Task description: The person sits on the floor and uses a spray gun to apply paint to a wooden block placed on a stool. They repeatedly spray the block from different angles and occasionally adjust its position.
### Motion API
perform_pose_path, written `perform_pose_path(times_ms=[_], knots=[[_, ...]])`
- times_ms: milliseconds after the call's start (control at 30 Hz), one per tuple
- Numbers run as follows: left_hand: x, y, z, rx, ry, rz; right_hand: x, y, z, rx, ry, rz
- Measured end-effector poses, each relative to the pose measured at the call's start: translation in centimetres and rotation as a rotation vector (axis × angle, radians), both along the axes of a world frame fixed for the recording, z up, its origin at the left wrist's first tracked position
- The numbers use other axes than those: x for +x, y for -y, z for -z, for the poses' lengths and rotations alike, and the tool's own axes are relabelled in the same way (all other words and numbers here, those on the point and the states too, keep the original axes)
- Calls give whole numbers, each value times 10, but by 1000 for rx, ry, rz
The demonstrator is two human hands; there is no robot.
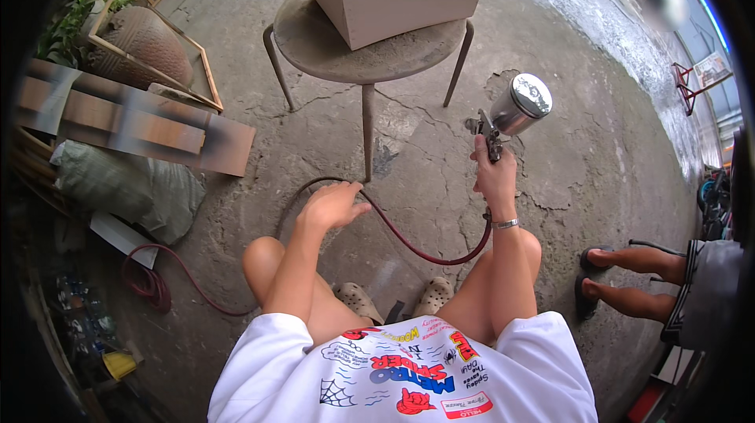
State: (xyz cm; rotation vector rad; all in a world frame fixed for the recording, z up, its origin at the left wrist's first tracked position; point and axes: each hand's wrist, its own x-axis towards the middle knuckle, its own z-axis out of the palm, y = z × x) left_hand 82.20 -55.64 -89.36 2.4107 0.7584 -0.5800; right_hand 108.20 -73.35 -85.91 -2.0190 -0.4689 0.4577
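Cracked concrete floor (602, 179) spreads beneath everything we see nearby. On it stands a round stool (303, 39), and on the stool rests a pale, wooden-looking box (413, 8), its near corner set back from the near rim and its right end close to the right rim. We judge the box stiff and bulky, best lifted with a palm under each end. A dark red hose (447, 262) loops on our side of the stool's near edge; it looks bendy and likely to drag. The spray gun (489, 130), with its shiny metal cup (528, 102), is held in the air off the stool's near-right edge. It should feel rigid and top-heavy, more so if the cup carries liquid, which we cannot see; smooth metal may turn slippery when wet, so we would take it by the handle. The fingers of our right hand (497, 178) are wrapped around that handle. Those of our left hand (330, 204) are half spread, thumb apart, by the hose; nothing looks gripped there, though we cannot tell whether they touch it.

Counting, we find one stool with three legs showing, one box, one loop of hose, one gun, one cup and two hands.
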Motion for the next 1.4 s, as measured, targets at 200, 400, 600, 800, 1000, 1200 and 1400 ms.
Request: perform_pose_path(times_ms=[200, 400, 600, 800, 1000, 1200, 1400], knots=[[-2, -3, 5, -6, 7, 6, 3, 2, -1, -59, -12, -32], [-2, -4, 5, -21, -18, 14, 1, 2, 1, -53, -17, -60], [-3, -4, 7, 8, -13, 3, 2, 0, 1, -38, 12, 16], [-2, -3, 1, -16, -38, -7, 7, 5, 1, -64, -24, -19], [-5, -3, 3, -15, -1, -7, 3, 4, 0, -40, -14, -10], [-4, -3, 0, -8, 5, -14, 7, 6, 3, -53, 0, 21], [-9, -1, 1, 9, 49, 4, 10, 9, 4, -18, -21, -25]])
